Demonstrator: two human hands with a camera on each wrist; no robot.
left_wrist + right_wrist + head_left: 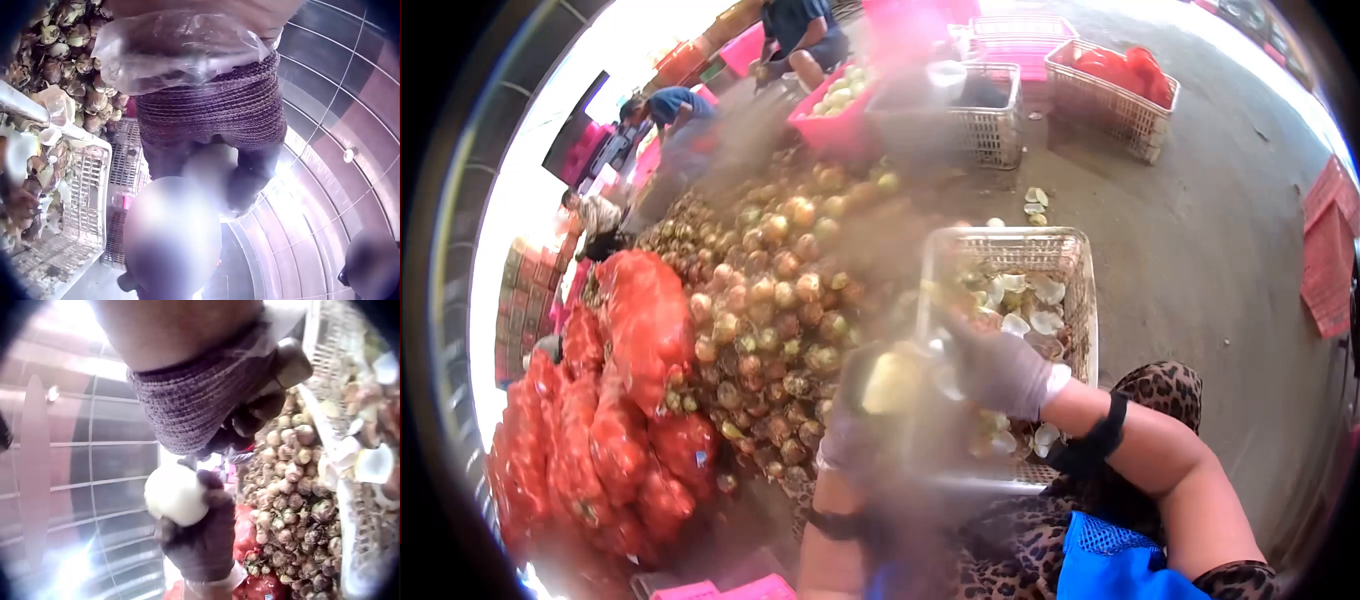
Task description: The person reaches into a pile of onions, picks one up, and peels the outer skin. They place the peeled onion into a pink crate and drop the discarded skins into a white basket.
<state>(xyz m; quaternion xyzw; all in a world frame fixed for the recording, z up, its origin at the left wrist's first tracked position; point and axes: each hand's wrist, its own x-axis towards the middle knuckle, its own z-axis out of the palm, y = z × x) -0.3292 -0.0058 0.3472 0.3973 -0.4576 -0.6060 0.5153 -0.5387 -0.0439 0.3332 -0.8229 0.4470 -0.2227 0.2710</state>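
Observation:
A peeled white onion (pixel 177 495) sits in my gloved left hand (pixel 203 540), with the fingers curled round it. The same onion (pixel 892 382) looks pale and blurred in the head view. My gloved right hand (pixel 1005 372) is close beside it, over the near part of a crate. In the right wrist view the right hand (pixel 215 403) is curled, and a thin grey tool (pixel 189 461) shows between it and the onion; I cannot tell its kind. Below the hands, the white plastic crate (pixel 1083 300) holds onion skins and pale peeled layers (pixel 1015 325).
Unpeeled onions (pixel 775 290) lie in a big heap left of the crate. Full red mesh sacks (pixel 590 440) stand beyond them. Farther back are a pink tub of peeled onions (pixel 835 105), more crates (pixel 990 135) and other people working (pixel 675 105). A smear blurs the head view's middle.

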